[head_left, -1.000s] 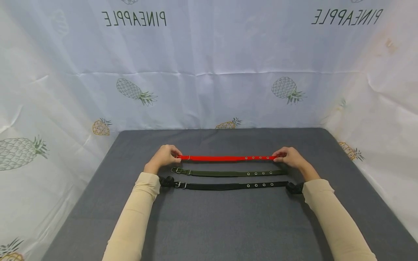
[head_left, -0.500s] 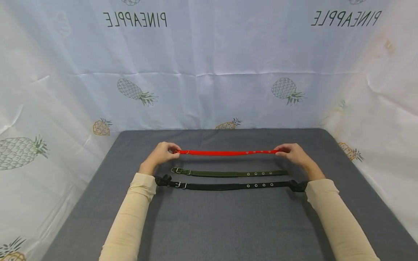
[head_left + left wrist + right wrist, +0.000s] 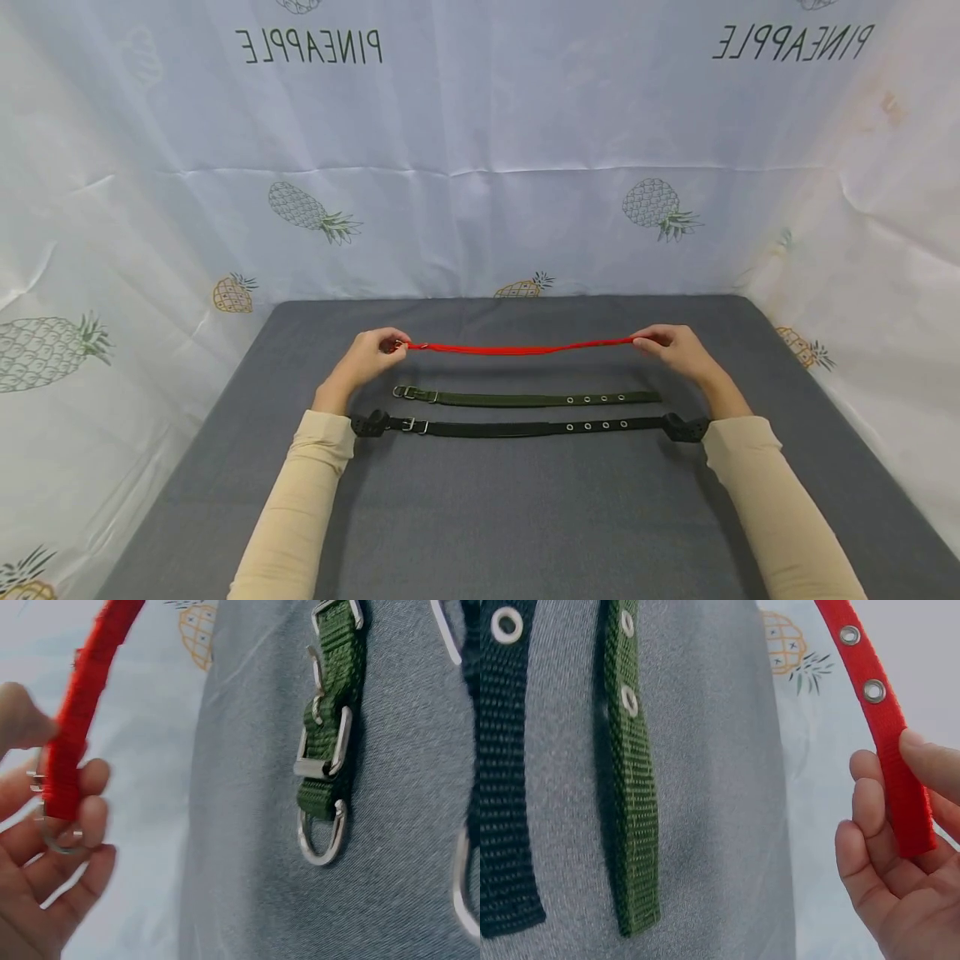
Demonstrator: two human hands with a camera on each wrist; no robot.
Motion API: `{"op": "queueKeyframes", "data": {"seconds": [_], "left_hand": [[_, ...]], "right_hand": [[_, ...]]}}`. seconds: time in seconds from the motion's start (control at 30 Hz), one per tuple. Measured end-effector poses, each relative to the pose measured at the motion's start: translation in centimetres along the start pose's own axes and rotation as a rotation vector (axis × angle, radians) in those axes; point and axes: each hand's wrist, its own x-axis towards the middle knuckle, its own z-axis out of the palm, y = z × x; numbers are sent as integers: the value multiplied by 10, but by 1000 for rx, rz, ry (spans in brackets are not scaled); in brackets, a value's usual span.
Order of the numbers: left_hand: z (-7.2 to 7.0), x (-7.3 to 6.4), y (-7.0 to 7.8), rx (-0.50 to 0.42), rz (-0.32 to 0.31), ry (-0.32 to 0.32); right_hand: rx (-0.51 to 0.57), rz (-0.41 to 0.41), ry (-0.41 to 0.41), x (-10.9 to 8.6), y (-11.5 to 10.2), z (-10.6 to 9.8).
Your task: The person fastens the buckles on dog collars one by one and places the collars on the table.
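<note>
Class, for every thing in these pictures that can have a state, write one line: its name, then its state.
Red collar: unfastened, held above the table, sagging slightly in the middle
Green collar: unfastened, laid out straight on the table
Black collar: unfastened, laid out straight on the table
Left hand: pinches the red collar's ringed end
Right hand: pinches the red collar's eyelet end
Pineapple-print cloth: hanging, creased

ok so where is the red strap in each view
Head: the red strap spans the middle, just below mid-height, between left hand and right hand.
Left wrist: upper left, running to the top edge, its ring end held.
Right wrist: upper right, its eyelet end held.
Shared landmark: the green strap, below it, right of it, left of it respectively.
</note>
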Motion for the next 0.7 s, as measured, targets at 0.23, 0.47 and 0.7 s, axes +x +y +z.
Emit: {"op": "queueKeyframes", "data": {"seconds": [0.23, 0.47, 0.7], "left_hand": [[5, -6, 2, -17, 73, 172], [11, -9, 4, -7, 105, 276], [13, -13, 8, 3, 142, 319]], "right_hand": [[4, 33, 104, -3, -4, 3], [26, 98, 148, -7, -12, 3], [57, 140, 212, -11, -22, 4]]}}
